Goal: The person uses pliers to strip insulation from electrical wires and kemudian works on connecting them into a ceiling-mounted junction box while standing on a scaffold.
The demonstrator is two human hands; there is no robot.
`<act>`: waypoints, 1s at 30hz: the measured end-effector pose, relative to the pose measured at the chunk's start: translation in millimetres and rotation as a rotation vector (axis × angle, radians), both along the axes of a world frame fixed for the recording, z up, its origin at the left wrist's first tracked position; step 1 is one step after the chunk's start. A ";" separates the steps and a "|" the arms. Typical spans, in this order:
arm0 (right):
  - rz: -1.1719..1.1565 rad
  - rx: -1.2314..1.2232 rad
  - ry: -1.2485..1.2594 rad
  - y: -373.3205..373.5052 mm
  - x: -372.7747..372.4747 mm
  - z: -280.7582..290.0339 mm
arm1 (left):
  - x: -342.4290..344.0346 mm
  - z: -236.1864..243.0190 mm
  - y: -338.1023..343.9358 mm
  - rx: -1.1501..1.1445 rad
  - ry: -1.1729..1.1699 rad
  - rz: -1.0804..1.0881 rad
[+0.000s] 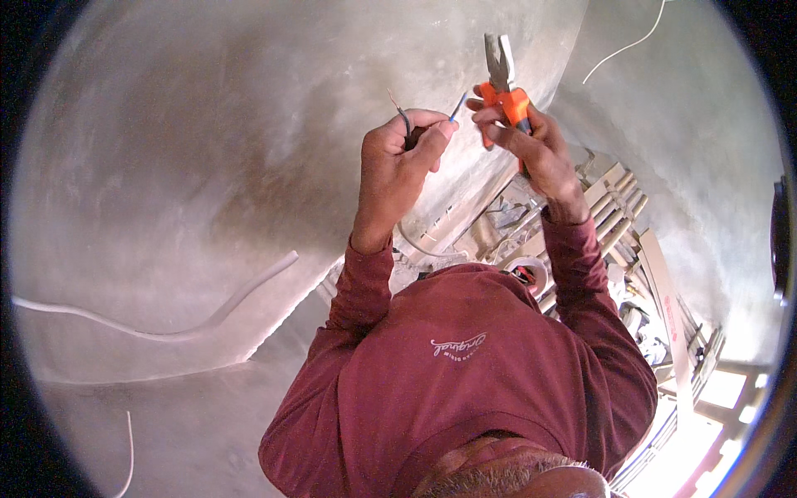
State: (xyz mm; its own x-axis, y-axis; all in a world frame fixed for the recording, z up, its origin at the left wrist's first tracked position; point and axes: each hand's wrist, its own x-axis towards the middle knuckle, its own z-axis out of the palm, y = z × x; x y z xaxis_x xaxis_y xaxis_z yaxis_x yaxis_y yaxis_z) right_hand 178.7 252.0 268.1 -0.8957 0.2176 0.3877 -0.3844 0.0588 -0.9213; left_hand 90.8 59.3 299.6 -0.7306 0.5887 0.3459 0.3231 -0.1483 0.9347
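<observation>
Pliers [515,101] pointing up, long axis approx. vert., R hand [544,153] curled round grips [522,124]; L hand [398,162] pinching blue wire [456,110].

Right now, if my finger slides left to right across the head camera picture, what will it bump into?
Long white tube → thin dark wire with bare copper tip → thin blue wire → orange-handled steel pliers → thin curved white cable at the upper right.

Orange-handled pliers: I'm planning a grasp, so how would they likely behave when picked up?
The pliers are probably rigid and somewhat heavy, given their metal head. The thick orange handles likely resist slipping but, standing parted, may swing together.
</observation>
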 end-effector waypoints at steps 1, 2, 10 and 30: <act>-0.049 0.041 -0.041 -2.9 10.6 1.3 | 0.3 -0.9 -0.6 0.042 0.013 0.019; -0.041 0.043 -0.045 -7.9 16.8 5.0 | 0.1 -1.8 -0.6 0.044 0.009 0.027; 0.171 -0.027 -0.230 -20.5 25.8 11.7 | -8.4 -5.2 -2.0 -0.022 0.150 0.063; 0.071 0.308 -0.144 -20.6 14.0 10.7 | -14.6 -6.1 0.3 -0.071 0.190 0.028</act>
State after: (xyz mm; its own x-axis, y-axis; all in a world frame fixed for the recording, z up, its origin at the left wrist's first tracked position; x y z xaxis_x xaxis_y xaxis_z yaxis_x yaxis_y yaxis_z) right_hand 192.7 231.4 278.7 -0.9547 0.0450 0.2943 -0.2652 0.3203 -0.9094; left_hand 76.2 59.6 293.4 -0.6728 0.5966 0.4375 0.4979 -0.0722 0.8642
